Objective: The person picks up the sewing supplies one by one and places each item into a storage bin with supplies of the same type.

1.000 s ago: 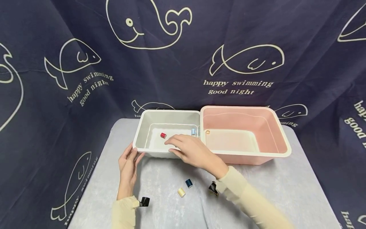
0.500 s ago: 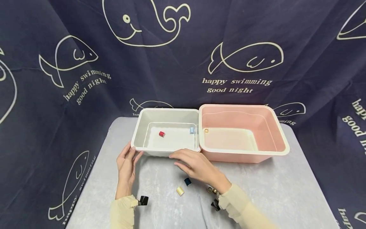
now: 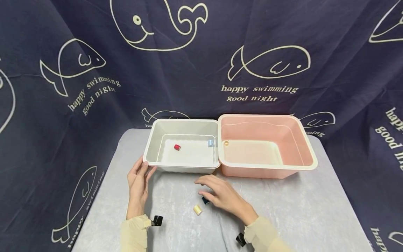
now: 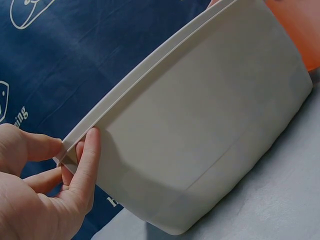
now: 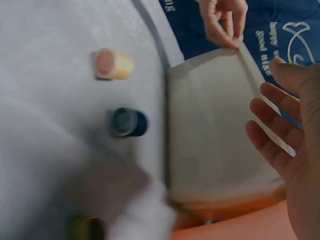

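Spool [image 3: 205,200], dark blue, hides partly (head view) behind the right hand [image 3: 224,195]

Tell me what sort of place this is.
Probably a makeshift filming booth: a dark blue fish-print curtain hangs behind and beside a pale grey table, and two black wrist devices show.

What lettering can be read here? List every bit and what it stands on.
"happy swimming", "good night": dark blue cloth, above the pink bin.
"happy swimming", "good night": same cloth, slanting, upper left.
"happy swimming": same cloth, lower left, running steeply.
"good": same cloth, right edge; the line above it runs out of frame.
Other scraps on the cloth are partly hidden or cut off.
Thread spools: any print is too small or blurred to read.
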Tool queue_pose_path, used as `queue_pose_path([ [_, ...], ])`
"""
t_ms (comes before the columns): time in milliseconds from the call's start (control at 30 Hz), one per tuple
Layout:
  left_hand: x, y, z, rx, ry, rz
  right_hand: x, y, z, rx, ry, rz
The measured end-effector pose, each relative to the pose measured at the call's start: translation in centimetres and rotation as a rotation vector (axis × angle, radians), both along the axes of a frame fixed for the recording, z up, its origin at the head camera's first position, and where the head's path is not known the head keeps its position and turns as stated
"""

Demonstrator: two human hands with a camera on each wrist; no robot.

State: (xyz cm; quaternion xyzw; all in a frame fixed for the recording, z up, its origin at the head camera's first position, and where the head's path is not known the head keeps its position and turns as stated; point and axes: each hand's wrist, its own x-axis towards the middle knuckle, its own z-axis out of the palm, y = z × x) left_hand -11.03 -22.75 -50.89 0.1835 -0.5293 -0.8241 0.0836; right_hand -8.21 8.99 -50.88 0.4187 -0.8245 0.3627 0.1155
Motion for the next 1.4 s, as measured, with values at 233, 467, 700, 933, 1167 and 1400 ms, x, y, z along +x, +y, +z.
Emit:
queue_pose_path([
  [233, 0.0, -0.1, -0.2, 0.022, 0.006, 0.009, 0.9, 1.0, -2.3, 0.037, -0.063, -0.032],
  [467, 0.0, 0.0, -0.2, 0.008, 0.007, 0.006, 1.6, 1.7, -4.0, 0.098, -0.12, -0.069],
  [700, 0.0, 0.1, -0.1, -0.012, 0.007, 0.004, 2.3, 1.9, -5.3, 0.208, -0.226, -0.087],
  [933, -0.3, -0.2, 0.4, 0.026, -0.01, 0.01, 2.7, 1.6, -5.9, 0.326, -0.252, -0.105],
  [1167, -0.3, -0.8, 1.6, 0.088, -0.094, -0.05, 3.1, 1.3, -6.4, 0.328, -0.229, -0.122],
  [1400, -0.6, -0.8, 2.5, 0.164, -0.166, -0.06, 3.2, 1.5, -6.8, 0.292, -0.217, -0.158],
])
